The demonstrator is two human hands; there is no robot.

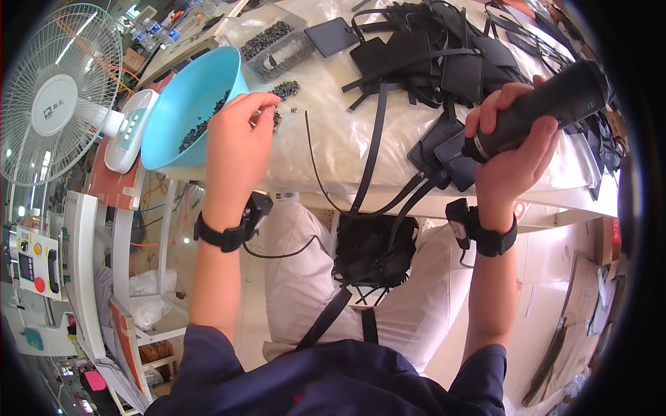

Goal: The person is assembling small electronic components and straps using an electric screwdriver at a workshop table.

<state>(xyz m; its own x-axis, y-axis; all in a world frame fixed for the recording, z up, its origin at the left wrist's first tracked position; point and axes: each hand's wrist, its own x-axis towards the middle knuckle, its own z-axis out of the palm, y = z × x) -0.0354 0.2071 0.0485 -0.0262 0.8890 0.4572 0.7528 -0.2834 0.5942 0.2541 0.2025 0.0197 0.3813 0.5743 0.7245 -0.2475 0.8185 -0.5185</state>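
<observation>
Plainly, the right hand grips a smooth, tilted black cylinder above the film-covered counter; beside the round blue basin, the left hand curls, thumb near forefinger, contents unclear.

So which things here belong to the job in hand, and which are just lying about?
Likely in the job:
black tool, in the right hand
small parts, by the left hand
strap heap
basin

Likely just about:
fan
control box
cardboard
</observation>
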